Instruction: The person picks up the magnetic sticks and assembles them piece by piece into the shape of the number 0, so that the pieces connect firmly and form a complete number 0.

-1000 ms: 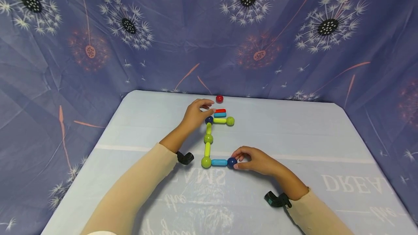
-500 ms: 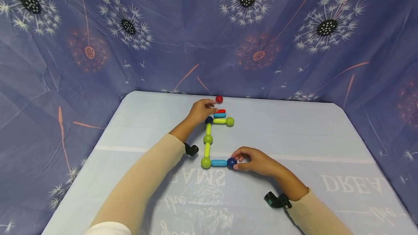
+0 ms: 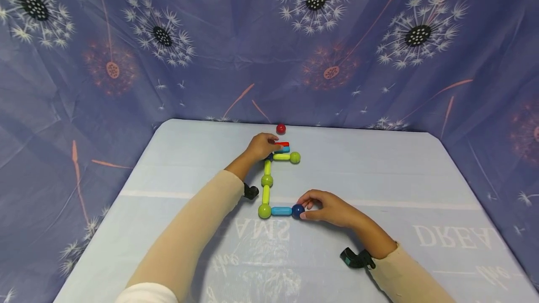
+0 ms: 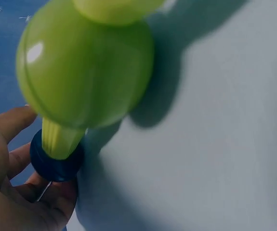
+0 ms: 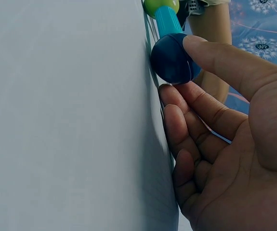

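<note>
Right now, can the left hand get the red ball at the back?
Probably yes: the red ball sits just beyond the fingertips of the left hand, and nothing shows between them.

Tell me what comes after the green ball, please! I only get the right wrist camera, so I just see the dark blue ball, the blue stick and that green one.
Observer: From the green ball, a yellow-green stick runs away from the person to the middle green ball.
Operator: Ooh! And where's the other hand?
Observer: The left hand is at the far end of the shape, right by the red stick; I can't tell if its fingers grip it.
Operator: Is there a ball in any other colour?
Observer: Yes, a red ball near the far edge of the table.
</note>
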Action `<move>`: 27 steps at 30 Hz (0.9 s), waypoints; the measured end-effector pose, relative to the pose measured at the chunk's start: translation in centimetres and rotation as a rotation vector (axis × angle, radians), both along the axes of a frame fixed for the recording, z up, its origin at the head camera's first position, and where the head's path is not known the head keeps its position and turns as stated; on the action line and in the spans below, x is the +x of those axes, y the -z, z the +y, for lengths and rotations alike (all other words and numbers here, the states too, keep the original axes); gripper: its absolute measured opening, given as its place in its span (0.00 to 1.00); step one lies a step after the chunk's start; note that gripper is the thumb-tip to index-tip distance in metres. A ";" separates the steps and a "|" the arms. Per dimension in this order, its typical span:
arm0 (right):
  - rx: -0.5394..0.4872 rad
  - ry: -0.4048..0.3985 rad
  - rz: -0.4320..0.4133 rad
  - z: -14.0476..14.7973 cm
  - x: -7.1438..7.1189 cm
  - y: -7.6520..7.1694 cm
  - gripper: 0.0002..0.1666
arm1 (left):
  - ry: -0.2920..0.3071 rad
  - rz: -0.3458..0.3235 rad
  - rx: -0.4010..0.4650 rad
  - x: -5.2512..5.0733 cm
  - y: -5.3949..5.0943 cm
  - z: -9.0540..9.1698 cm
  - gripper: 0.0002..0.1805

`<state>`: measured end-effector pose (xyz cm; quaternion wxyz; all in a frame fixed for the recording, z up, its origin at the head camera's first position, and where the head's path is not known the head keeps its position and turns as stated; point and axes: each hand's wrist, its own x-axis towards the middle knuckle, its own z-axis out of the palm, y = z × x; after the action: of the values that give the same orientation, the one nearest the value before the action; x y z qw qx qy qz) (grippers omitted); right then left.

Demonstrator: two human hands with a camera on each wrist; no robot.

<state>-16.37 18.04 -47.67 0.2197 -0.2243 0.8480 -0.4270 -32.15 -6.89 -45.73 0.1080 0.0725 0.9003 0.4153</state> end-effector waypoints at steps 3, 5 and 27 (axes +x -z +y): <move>0.001 0.001 -0.004 -0.1 0.0 0.0 0.20 | -0.003 -0.002 -0.023 0.0 0.2 0.2 0.25; 0.006 0.006 -0.009 -0.2 0.0 0.0 0.20 | -0.003 0.001 -0.036 -0.1 0.2 0.4 0.25; 0.006 0.018 -0.016 -0.3 0.0 0.2 0.19 | -0.021 0.017 -0.098 -0.4 0.6 0.8 0.17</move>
<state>-16.33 17.73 -47.84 0.2232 -0.2124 0.8496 -0.4281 -32.52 -6.06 -46.32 0.0993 0.0609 0.9212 0.3712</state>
